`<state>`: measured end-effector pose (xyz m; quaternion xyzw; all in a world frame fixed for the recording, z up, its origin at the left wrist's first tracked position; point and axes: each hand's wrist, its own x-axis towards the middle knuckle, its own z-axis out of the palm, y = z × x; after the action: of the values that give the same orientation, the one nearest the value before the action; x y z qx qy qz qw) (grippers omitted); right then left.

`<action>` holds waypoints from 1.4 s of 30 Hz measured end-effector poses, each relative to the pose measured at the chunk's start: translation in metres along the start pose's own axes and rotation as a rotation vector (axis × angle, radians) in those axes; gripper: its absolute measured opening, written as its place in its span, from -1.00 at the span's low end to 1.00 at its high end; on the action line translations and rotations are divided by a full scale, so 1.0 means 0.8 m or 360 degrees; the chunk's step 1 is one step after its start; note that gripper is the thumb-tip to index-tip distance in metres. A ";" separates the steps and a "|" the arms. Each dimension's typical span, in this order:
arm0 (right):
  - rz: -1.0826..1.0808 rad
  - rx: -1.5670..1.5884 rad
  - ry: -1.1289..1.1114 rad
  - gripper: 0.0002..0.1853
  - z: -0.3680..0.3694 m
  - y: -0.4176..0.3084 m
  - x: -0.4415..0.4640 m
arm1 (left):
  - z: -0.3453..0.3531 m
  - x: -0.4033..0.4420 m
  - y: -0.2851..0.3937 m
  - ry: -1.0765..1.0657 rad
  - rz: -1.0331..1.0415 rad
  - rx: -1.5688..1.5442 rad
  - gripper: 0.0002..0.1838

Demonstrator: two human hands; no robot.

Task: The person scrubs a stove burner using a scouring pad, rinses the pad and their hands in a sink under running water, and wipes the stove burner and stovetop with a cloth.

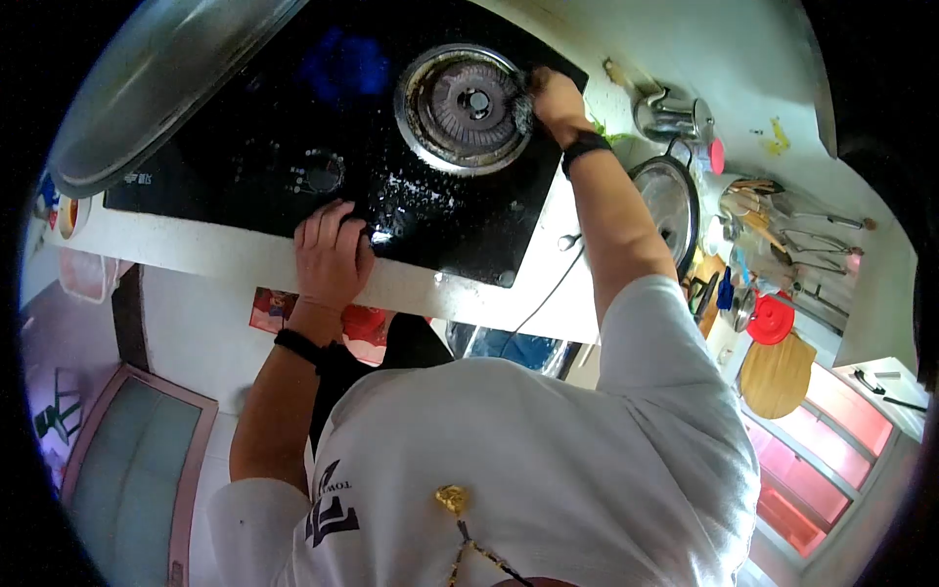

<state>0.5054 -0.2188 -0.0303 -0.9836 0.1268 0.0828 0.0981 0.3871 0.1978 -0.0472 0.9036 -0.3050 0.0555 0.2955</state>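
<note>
A black glass cooktop (pixel 264 147) with wet spots and droplets lies in front of me. Its round burner (pixel 474 103) has a metal ring with brown grime. At the burner's right edge, my right hand (pixel 559 101) is closed around a dark, wiry scrubber (pixel 523 106), which touches the ring. My left hand (pixel 333 252) rests on the cooktop's near edge and the white counter, fingers spread a little and nothing visible in it. A control knob (pixel 324 171) sits just beyond its fingertips.
A large metal range hood (pixel 166 88) overhangs the upper left. Right of the cooktop stand a steel kettle (pixel 673 115) and a lidded pan (pixel 667 201). Utensils, a red lid (pixel 771 319) and a round wooden board (pixel 777 376) are farther right. A cable (pixel 550 295) crosses the counter edge.
</note>
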 end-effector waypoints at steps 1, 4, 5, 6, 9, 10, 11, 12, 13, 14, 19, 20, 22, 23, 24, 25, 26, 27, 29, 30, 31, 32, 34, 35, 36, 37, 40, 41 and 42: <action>0.0108 0.0065 -0.0078 -0.73 0.002 0.004 -0.028 | 0.001 0.002 -0.002 0.0018 0.0022 0.0014 -0.76; 0.0282 0.0116 0.0044 -0.77 0.020 -0.032 -0.116 | 0.002 0.001 0.001 0.0008 0.0041 0.0041 -0.75; 0.0340 0.0074 0.0075 -0.79 0.019 -0.058 -0.135 | 0.003 0.003 0.001 0.0054 0.0049 0.0044 -0.75; 0.0397 0.0038 0.0107 -0.81 0.020 -0.079 -0.146 | 0.003 0.002 0.000 0.0097 0.0059 0.0051 -0.76; 0.0300 0.0091 0.0399 -0.85 0.034 -0.071 -0.154 | 0.008 0.000 -0.002 0.0152 0.0086 0.0073 -0.76; 0.0184 0.0165 0.0601 -0.85 0.035 -0.062 -0.159 | 0.007 0.000 -0.002 0.0156 0.0080 0.0077 -0.76; -0.0047 0.0211 0.0746 -0.81 0.033 -0.051 -0.161 | 0.007 0.000 -0.002 0.0163 0.0087 0.0067 -0.76; -0.0218 0.0220 0.0844 -0.79 0.025 -0.053 -0.168 | 0.006 0.000 -0.001 0.0168 0.0095 0.0057 -0.76; -0.0357 0.0253 0.0803 -0.75 0.015 -0.057 -0.177 | 0.006 0.000 -0.001 0.0166 0.0089 0.0058 -0.76; -0.0493 0.0288 0.0764 -0.72 0.010 -0.061 -0.186 | 0.004 0.001 0.000 0.0145 0.0083 0.0063 -0.76; -0.0542 0.0122 0.0549 -0.51 0.012 -0.063 -0.211 | 0.004 0.000 0.000 0.0119 0.0084 0.0076 -0.75; -0.0531 0.0079 0.0554 -0.48 0.012 -0.065 -0.211 | 0.005 0.000 0.000 0.0119 0.0076 0.0073 -0.76; -0.0436 0.0101 0.0464 -0.46 0.016 -0.065 -0.209 | 0.004 0.000 0.000 0.0115 0.0070 0.0068 -0.76; -0.0361 0.0135 0.0475 -0.48 0.020 -0.067 -0.208 | 0.005 0.001 0.001 0.0116 0.0067 0.0092 -0.76; -0.0288 0.0169 0.0484 -0.50 0.023 -0.072 -0.208 | 0.005 0.000 0.001 0.0117 0.0061 0.0116 -0.76; -0.0216 0.0199 0.0456 -0.52 0.027 -0.079 -0.211 | 0.005 -0.001 0.001 0.0112 0.0057 0.0111 -0.76; -0.0148 0.0230 0.0432 -0.54 0.033 -0.089 -0.214 | 0.006 -0.001 0.001 0.0113 0.0061 0.0091 -0.76; -0.0147 0.0245 0.0417 -0.57 0.036 -0.105 -0.221 | 0.005 -0.001 -0.001 0.0115 0.0066 0.0074 -0.76; -0.0260 0.0306 0.0483 -0.57 0.046 -0.138 -0.234 | 0.002 0.002 0.000 0.0122 0.0064 0.0075 -0.76; -0.0324 0.0352 0.0534 -0.57 0.050 -0.149 -0.238 | 0.001 0.000 0.002 0.0124 0.0061 0.0072 -0.76; -0.0274 0.0340 0.0466 -0.55 0.049 -0.154 -0.239 | 0.002 -0.004 0.004 0.0121 0.0053 0.0070 -0.76; -0.0277 0.0344 0.0470 -0.55 0.046 -0.146 -0.237 | 0.005 -0.004 0.003 0.0098 0.0038 0.0083 -0.76; -0.0342 0.0337 0.0238 -0.53 0.030 -0.107 -0.231 | 0.004 0.000 -0.002 0.0083 0.0033 0.0101 -0.76; -0.0348 0.0325 0.0187 -0.52 0.024 -0.087 -0.229 | 0.004 0.000 -0.001 0.0087 0.0040 0.0056 -0.76; -0.0358 0.0314 0.0183 -0.53 0.016 -0.077 -0.228 | 0.004 -0.001 -0.002 0.0084 0.0047 0.0007 -0.76; -0.0316 0.0384 0.0142 -0.53 0.017 -0.074 -0.227 | 0.004 -0.001 -0.002 0.0084 0.0053 0.0012 -0.76; -0.0281 0.0503 0.0162 -0.55 0.032 -0.094 -0.225 | 0.003 0.000 -0.003 0.0099 0.0069 -0.0006 -0.76; -0.0289 0.0553 0.0228 -0.56 0.038 -0.107 -0.224 | 0.003 0.002 -0.004 0.0104 0.0063 -0.0003 -0.76; -0.0310 0.0565 0.0266 -0.56 0.040 -0.116 -0.225 | 0.003 0.003 -0.005 0.0120 0.0067 0.0027 -0.76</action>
<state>0.3538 -0.0816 -0.0117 -0.9619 0.0514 -0.0325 0.2665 0.3908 0.1976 -0.0506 0.8967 -0.3122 0.0982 0.2980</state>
